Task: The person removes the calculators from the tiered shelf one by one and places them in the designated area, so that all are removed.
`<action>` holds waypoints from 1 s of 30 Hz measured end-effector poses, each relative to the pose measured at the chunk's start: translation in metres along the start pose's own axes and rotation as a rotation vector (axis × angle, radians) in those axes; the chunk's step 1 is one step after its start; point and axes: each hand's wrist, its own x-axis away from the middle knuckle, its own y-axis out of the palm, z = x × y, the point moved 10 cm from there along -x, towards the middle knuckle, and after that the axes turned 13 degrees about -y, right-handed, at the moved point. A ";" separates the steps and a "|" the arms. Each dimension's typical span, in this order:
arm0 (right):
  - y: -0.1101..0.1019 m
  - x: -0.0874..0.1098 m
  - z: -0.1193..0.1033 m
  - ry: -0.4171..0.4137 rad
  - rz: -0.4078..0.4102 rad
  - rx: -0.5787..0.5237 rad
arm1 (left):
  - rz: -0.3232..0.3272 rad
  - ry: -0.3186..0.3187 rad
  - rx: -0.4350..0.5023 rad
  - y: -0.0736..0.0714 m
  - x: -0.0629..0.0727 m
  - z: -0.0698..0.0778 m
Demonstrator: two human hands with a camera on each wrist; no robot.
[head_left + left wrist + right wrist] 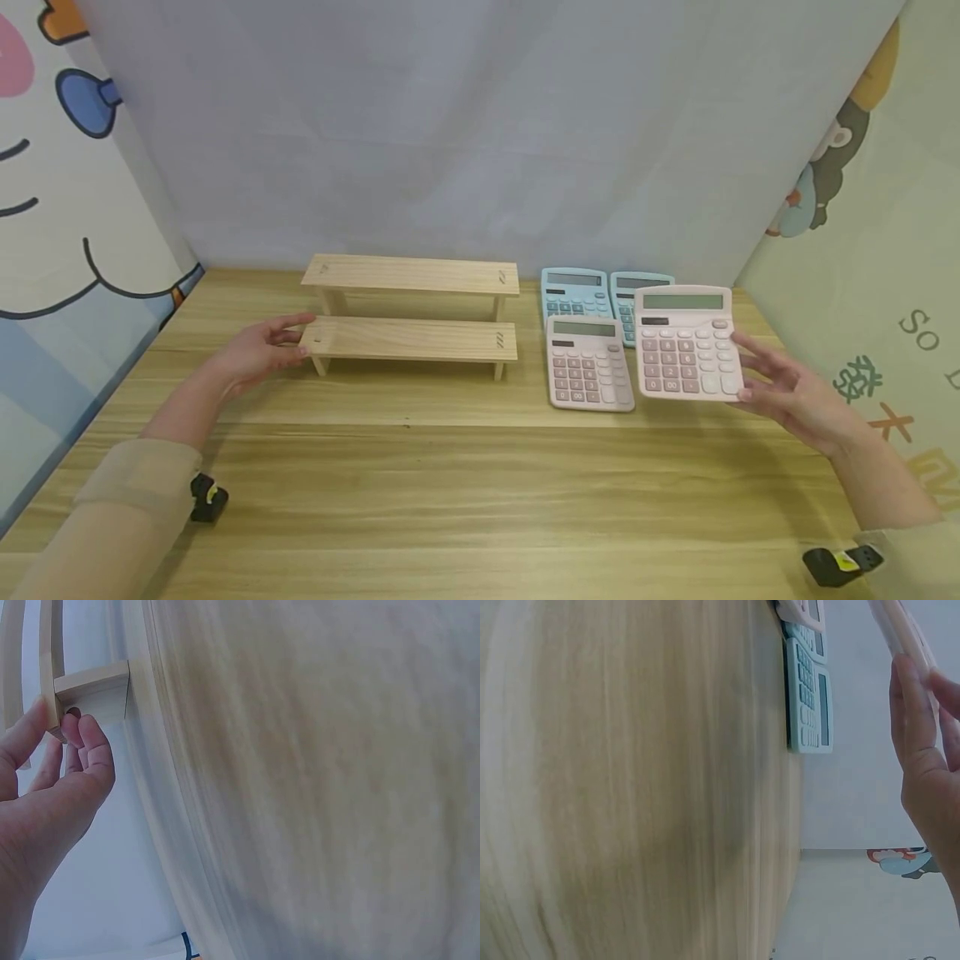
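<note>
My right hand (795,396) pinches a pink calculator (684,342) by its right edge, thumb on the key side and fingers behind. In the right wrist view this calculator (904,630) is seen edge-on, raised off the table. A second pink calculator (588,367) lies to its left, overlapping the lower part of a blue calculator (573,283). Another blue calculator (637,283) is partly hidden by the held one. My left hand (255,354) grips the left end of the lower board (412,337) of a two-step wooden shelf, with the thumb against the board (49,675).
The shelf's upper board (412,273) stands higher and behind the lower one. A pale cloth wall (480,133) rises at the table's back edge, with printed panels at both sides. Wood-grain table surface (480,500) stretches in front of the shelf and calculators.
</note>
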 end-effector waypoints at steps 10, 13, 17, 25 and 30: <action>-0.013 0.005 0.019 0.075 0.006 0.063 | 0.005 -0.004 0.000 -0.001 -0.002 0.000; -0.019 0.005 0.025 0.109 0.020 0.094 | -0.003 -0.007 -0.001 -0.001 -0.002 0.000; -0.025 0.007 0.033 0.146 0.028 0.136 | -0.010 -0.008 -0.002 0.000 -0.001 -0.001; -0.032 0.010 0.043 0.208 0.049 0.190 | -0.008 -0.007 -0.002 0.001 0.000 0.000; -0.035 0.012 0.050 0.251 0.072 0.207 | -0.009 0.000 0.003 0.001 0.000 0.001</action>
